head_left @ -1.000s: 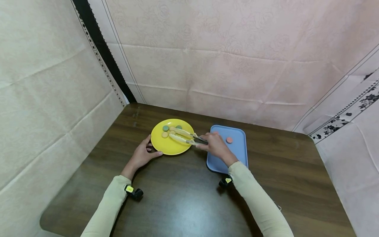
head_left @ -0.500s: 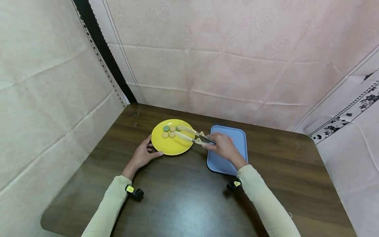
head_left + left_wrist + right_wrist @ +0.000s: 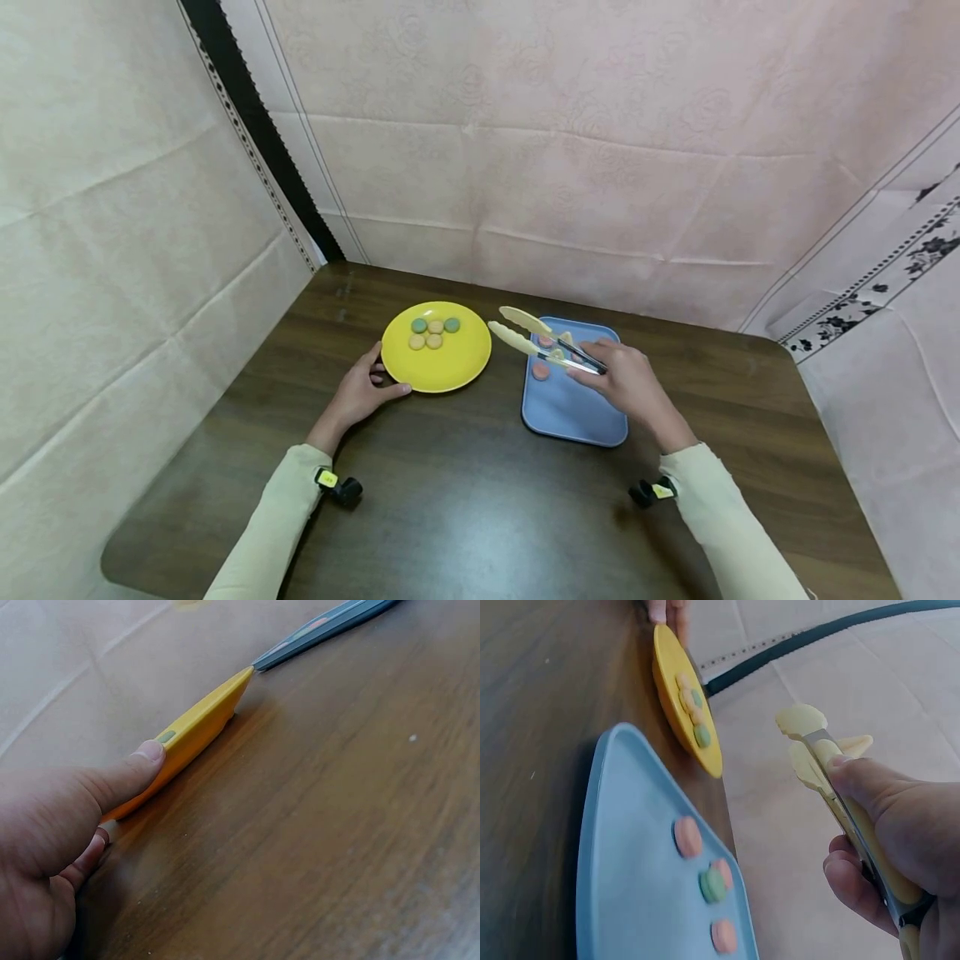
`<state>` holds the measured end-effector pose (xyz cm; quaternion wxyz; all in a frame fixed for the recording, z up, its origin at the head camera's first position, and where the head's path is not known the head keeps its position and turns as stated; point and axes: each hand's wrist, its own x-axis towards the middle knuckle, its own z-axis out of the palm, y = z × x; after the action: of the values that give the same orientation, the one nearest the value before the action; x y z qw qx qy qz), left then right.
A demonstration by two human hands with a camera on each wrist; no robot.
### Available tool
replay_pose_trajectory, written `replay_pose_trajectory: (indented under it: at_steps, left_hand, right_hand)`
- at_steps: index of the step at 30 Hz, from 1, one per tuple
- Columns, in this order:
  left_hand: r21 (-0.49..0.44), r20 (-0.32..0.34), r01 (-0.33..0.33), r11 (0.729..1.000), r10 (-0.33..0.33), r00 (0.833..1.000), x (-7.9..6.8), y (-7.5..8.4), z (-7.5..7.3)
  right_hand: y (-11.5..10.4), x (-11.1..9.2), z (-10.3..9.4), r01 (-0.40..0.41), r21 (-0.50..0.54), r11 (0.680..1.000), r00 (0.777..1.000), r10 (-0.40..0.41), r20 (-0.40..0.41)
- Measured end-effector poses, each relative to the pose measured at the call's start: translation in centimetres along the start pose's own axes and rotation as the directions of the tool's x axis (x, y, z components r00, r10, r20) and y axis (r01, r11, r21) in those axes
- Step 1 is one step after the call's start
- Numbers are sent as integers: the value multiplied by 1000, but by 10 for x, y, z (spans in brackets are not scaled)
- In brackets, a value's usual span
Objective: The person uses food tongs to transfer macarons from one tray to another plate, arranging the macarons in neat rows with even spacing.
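My left hand (image 3: 363, 390) holds the near-left rim of a yellow plate (image 3: 450, 371), thumb on the edge and fingers at the side. Several small macarons lie grouped on the plate, pale yellow ones (image 3: 433, 341) and green ones (image 3: 452, 325). In my right hand (image 3: 626, 379) I grip cream-tipped tongs (image 3: 525, 340); their arms are apart, with nothing between the tips, over the left part of a blue tray (image 3: 573, 421). Pink macarons (image 3: 688, 837) and a green macaron (image 3: 712, 885) sit on that tray, partly hidden by the tongs and hand in the head view.
The plate and the tray stand side by side on a brown wooden table (image 3: 450, 500), near its back edge. Patterned cloth sheets (image 3: 525, 183) hang behind the table and along its sides. Each wrist carries a small black camera (image 3: 345, 492).
My right hand has drawn the tongs off the plate, rightward over the tray. The macarons on the plate now lie uncovered. My left hand stays at the plate's rim.
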<state>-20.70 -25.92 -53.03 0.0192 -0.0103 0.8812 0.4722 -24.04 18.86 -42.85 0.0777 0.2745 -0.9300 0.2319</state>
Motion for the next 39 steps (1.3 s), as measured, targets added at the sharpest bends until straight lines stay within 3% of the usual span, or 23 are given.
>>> replay_pose_trajectory:
  at_steps: [16,21,28,39]
  left_hand:
    - [-1,3,-7,1000,7,1000,0,-1,2]
    - [-11,-11,-11,1000,11,1000,1,-1,2]
    - [-6,-8,4,1000,-4,1000,3,-3,2]
    - [-3,-6,-8,1000,8,1000,4,-3,2]
  right_hand:
    - [33,-55,-8,-131,-30,991,991,131,5]
    - [39,-65,-7,-172,-14,985,984,172,36]
    - [48,-74,0,-140,-14,990,989,140,39]
    - [52,-83,8,-168,11,986,983,167,70]
